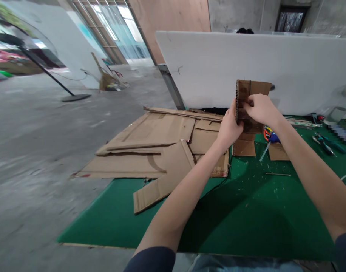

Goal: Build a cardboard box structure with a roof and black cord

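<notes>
Where the folded cardboard (259, 87) is: held up over the far part of the green surface (232, 219), in front of the white panel (207, 75).
How it should handle: light, dry and fairly stiff, though likely to crease or crush if squeezed; its ribbed left edge looks the surest hold.
Left hand (229, 127): fingers closed on that edge, thumb on the inner side.
Right hand (259, 107): fingers curled, tips at the inner face; whether they pinch anything, I cannot tell.
</notes>
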{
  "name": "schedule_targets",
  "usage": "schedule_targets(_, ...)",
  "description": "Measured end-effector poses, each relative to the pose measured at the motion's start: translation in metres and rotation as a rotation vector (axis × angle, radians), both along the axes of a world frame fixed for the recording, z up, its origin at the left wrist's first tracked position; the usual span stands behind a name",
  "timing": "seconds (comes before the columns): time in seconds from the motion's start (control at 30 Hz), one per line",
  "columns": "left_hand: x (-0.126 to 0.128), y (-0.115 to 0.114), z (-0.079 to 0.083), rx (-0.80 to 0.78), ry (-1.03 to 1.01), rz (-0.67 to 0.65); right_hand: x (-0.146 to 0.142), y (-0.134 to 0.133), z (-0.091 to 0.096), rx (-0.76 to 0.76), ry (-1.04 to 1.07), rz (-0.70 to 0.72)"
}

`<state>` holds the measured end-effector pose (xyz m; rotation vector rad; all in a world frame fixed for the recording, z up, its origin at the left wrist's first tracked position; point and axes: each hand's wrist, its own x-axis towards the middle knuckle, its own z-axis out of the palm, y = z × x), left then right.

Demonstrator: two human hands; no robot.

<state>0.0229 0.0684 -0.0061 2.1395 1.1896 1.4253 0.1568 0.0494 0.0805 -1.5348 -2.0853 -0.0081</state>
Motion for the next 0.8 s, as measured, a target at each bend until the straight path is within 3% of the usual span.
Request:
schedule_targets(0.13,-0.002,0.0,0.0,0.009,-0.003,0.005,0.016,-0.04,-0.004,0.138,0.081,0.036)
schedule_targets(0.2,-0.001,-0.001,0.001,0.001,0.007,0.012,0.03,-0.06,-0.014,0.113,0.003,0.042)
schedule_targets(0.23,-0.001,-0.001,0.001,-0.011,0.01,0.015,0.039,-0.069,-0.022,0.027,-0.076,0.036)
schedule_targets(0.33,0.001,-0.003,0.002,-0.041,0.014,0.037,0.064,-0.085,-0.056,-0.434,-0.377,0.144)
schedule_targets(0.37,0.001,-0.003,0.003,-0.043,0.017,0.05,0.07,-0.089,-0.069,-0.519,-0.486,0.166)
schedule_targets(0.47,0.002,-0.004,0.003,-0.035,0.014,0.085,0.082,-0.097,-0.106,-0.576,-0.66,0.082)
schedule_targets(0.6,0.003,-0.004,0.002,-0.018,-0.021,0.078,0.086,-0.105,-0.132,-0.504,-0.646,0.081)
schedule_targets(0.8,0.005,-0.004,-0.005,-0.011,-0.026,0.107,0.093,-0.117,-0.127,-0.681,-0.333,0.276)
